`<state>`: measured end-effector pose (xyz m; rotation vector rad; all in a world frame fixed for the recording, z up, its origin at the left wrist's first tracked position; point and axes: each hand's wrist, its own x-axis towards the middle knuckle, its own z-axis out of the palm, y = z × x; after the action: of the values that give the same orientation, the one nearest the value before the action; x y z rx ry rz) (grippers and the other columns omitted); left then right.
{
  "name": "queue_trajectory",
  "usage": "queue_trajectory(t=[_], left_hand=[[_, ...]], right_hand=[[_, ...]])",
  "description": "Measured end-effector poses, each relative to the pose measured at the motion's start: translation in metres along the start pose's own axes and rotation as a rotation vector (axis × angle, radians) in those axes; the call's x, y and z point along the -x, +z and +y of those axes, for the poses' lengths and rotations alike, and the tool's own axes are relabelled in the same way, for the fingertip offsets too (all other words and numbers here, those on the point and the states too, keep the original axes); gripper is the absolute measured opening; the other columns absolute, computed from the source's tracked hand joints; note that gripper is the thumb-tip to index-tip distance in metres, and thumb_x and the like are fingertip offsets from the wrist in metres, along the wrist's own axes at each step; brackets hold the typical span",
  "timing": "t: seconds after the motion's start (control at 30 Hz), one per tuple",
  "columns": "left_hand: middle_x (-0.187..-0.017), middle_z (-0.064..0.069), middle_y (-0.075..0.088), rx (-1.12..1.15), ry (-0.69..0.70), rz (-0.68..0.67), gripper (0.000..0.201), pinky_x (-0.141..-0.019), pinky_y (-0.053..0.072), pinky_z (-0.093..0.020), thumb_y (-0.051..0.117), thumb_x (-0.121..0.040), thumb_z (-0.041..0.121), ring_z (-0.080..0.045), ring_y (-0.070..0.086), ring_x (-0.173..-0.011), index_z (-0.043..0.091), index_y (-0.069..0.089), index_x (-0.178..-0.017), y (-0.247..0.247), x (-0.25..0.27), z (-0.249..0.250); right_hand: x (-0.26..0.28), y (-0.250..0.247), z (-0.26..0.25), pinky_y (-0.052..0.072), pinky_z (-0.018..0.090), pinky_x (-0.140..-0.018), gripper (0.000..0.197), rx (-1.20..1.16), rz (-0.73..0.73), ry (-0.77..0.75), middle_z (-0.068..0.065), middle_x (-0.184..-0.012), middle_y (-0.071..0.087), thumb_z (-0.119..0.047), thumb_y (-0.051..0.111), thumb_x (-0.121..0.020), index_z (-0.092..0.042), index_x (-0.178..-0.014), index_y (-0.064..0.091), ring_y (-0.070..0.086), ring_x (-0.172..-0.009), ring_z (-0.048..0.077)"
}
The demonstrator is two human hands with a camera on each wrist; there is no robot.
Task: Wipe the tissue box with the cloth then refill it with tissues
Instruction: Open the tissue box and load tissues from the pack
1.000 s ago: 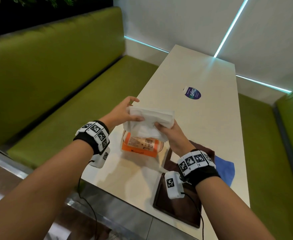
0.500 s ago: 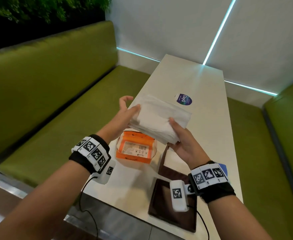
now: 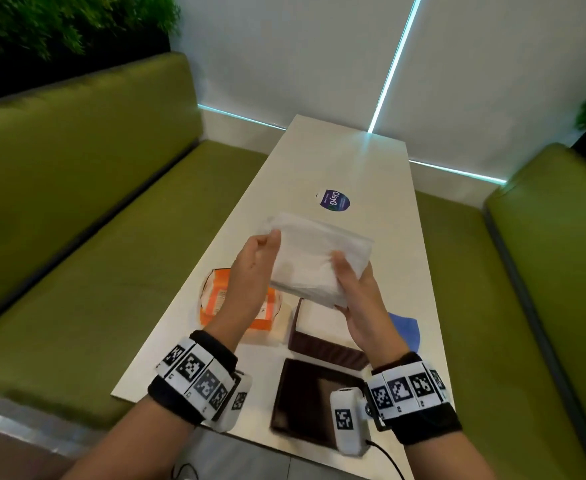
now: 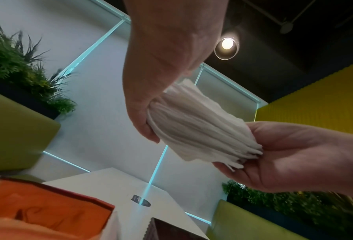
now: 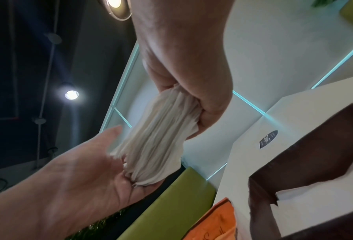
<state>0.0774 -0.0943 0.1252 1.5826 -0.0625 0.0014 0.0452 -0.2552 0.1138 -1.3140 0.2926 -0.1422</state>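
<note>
Lifted higher above the orange pack (image 3: 236, 303), the tissues (image 3: 314, 259) are held by both hands (image 3: 250, 268), (image 3: 355, 292), to be lowered into the tissue box (image 3: 322, 332) next.

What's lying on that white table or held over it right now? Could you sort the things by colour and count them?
White: 1, the tissue stack held by the left hand and right hand
Orange: 1, the tissue packet
Brown: 2, the tissue box and its lid
Blue: 2, the cloth and the round sticker
Total: 6
</note>
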Motion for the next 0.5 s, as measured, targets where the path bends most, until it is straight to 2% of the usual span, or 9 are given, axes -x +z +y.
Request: queue_trajectory(t=[0.03,0.07,0.13,0.23,0.33,0.43,0.5], left_hand=[[-0.099,0.005,0.064,-0.024,0.023,-0.004,0.035,-0.077,0.050,-0.026,0.049,-0.096,0.048,-0.013,0.062,-0.096,0.016,0.059,-0.107,0.003,0.001,-0.003],[-0.100,0.000,0.067,-0.041,0.047,-0.005,0.036,-0.079,0.054,-0.036,0.053,-0.094,0.049,-0.019,0.064,-0.097,0.015,0.060,-0.105,0.004,0.001,-0.006],[-0.097,-0.013,0.067,-0.077,0.066,0.003,0.037,-0.081,0.052,-0.053,0.054,-0.093,0.048,-0.030,0.065,-0.091,0.011,0.060,-0.098,0.006,0.001,-0.009],[-0.098,-0.019,0.065,-0.069,0.025,-0.002,0.034,-0.080,0.051,-0.057,0.053,-0.096,0.041,-0.032,0.063,-0.086,0.007,0.057,-0.097,0.009,0.001,-0.013],[-0.097,-0.014,0.065,-0.055,-0.010,-0.038,0.031,-0.076,0.053,-0.048,0.051,-0.098,0.040,-0.033,0.061,-0.087,0.009,0.055,-0.097,0.010,0.002,-0.015],[-0.095,-0.010,0.062,-0.066,-0.040,-0.070,0.031,-0.073,0.048,-0.034,0.048,-0.099,0.039,-0.020,0.057,-0.085,0.009,0.054,-0.099,0.010,0.002,-0.018],[-0.095,-0.003,0.061,-0.068,-0.053,-0.087,0.030,-0.069,0.047,-0.026,0.047,-0.099,0.039,-0.015,0.057,-0.084,0.010,0.052,-0.103,0.011,0.004,-0.019]], right_hand=[[0.002,-0.001,0.000,0.052,0.048,-0.097,0.050,0.002,0.007,-0.004,0.004,-0.131,0.060,-0.037,0.060,-0.091,-0.020,-0.134,0.042,0.059,-0.120,0.022],[0.003,-0.003,0.000,0.052,0.047,-0.098,0.050,-0.002,0.010,-0.002,0.005,-0.131,0.060,-0.036,0.060,-0.091,-0.019,-0.135,0.041,0.059,-0.119,0.022],[0.004,-0.008,0.002,0.051,0.049,-0.099,0.054,-0.015,0.006,0.017,0.005,-0.131,0.060,-0.042,0.061,-0.090,-0.019,-0.135,0.042,0.060,-0.119,0.022],[0.004,-0.017,0.003,0.050,0.051,-0.099,0.067,-0.029,0.001,0.076,0.006,-0.132,0.061,-0.054,0.064,-0.083,-0.018,-0.136,0.044,0.061,-0.119,0.024],[0.006,-0.023,0.003,0.051,0.045,-0.099,0.067,-0.053,-0.010,0.104,0.005,-0.128,0.065,-0.052,0.063,-0.081,-0.015,-0.135,0.049,0.062,-0.117,0.024],[0.009,-0.025,0.001,0.052,0.039,-0.096,0.064,-0.033,-0.017,0.114,0.007,-0.123,0.068,-0.050,0.061,-0.081,-0.011,-0.131,0.053,0.063,-0.115,0.025],[0.009,-0.026,0.001,0.050,0.040,-0.100,0.062,-0.025,-0.006,0.124,0.008,-0.123,0.068,-0.048,0.061,-0.082,-0.010,-0.130,0.054,0.063,-0.115,0.025]])
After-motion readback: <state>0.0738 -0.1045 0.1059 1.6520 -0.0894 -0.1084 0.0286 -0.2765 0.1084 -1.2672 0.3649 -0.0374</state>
